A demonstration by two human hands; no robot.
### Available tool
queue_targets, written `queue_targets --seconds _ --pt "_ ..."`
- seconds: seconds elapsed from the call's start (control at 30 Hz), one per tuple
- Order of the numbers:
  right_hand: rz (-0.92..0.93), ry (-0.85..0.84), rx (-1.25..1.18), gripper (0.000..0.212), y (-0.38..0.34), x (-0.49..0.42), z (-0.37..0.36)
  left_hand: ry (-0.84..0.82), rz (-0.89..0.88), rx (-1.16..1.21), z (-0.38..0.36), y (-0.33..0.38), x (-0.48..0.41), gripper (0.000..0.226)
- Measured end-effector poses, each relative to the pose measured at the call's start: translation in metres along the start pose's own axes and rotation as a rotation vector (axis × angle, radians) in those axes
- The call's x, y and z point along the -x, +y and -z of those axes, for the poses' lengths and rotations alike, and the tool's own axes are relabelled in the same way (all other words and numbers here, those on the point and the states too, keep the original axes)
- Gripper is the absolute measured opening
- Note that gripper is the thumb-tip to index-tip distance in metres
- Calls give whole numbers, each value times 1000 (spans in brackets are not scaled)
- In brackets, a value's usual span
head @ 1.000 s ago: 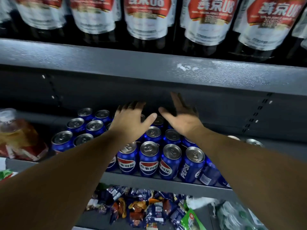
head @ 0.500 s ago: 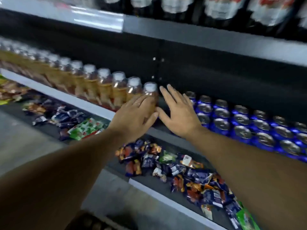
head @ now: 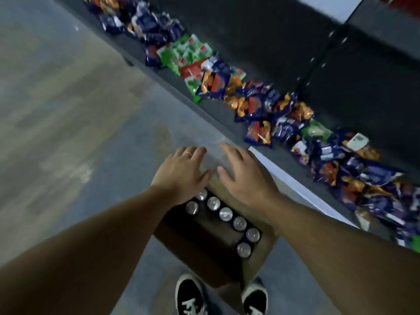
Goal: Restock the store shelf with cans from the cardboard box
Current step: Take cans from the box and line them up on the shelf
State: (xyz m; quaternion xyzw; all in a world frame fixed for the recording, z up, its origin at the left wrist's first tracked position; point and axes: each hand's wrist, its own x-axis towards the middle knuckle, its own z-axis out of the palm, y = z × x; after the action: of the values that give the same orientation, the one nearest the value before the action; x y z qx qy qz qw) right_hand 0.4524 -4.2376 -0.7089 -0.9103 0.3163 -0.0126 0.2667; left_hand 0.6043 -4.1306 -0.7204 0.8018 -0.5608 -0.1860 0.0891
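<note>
A brown cardboard box (head: 202, 258) stands open on the floor in front of my feet. Several cans (head: 225, 214) with silver tops stand in a row along its right side, and the rest of the inside is dark. My left hand (head: 181, 173) hovers palm down over the far left end of the box, fingers straight, holding nothing. My right hand (head: 245, 176) hovers beside it over the far right end, fingers spread and empty. The shelf of blue cans is out of view.
A low dark shelf (head: 227, 114) runs diagonally at the right, strewn with several snack packets (head: 261, 103). Grey floor (head: 68, 110) lies to the left. My two black shoes (head: 191, 296) stand just behind the box.
My view has swung from the shelf of blue cans down to the floor. Both empty hands have dropped from the cans on the shelf to just above the box.
</note>
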Motion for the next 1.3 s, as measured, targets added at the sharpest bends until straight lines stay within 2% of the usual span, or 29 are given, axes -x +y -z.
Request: queue_targets --seconds 0.1,0.17,0.27,0.37,0.6,0.73,0.87,1.03,1.3 --pt "-76 -109 -36 56 24 26 -82 -147 120 2 -84 -26 22 59" --pt "-134 -139 -76 55 42 45 -130 -246 179 -26 -135 -36 31 53" --pt "-222 -150 -139 52 65 69 -184 -418 327 -69 -196 -48 34 70" --pt "-284 -162 -165 52 88 83 -218 -509 429 -124 -246 -58 27 86" --pt "-355 -136 -255 50 124 80 -251 -483 539 -85 -321 -79 -1 99" --pt "-382 -106 -285 48 136 79 -261 -431 550 -84 -345 -87 -11 87" --pt "-381 -111 -302 47 140 83 -263 -371 517 -45 -347 -92 -10 65" --pt "-366 -137 -298 46 129 86 -244 -351 450 22 -304 -87 1 55" --pt "-278 -114 -315 52 77 60 -158 -344 263 2 -158 -61 10 76"
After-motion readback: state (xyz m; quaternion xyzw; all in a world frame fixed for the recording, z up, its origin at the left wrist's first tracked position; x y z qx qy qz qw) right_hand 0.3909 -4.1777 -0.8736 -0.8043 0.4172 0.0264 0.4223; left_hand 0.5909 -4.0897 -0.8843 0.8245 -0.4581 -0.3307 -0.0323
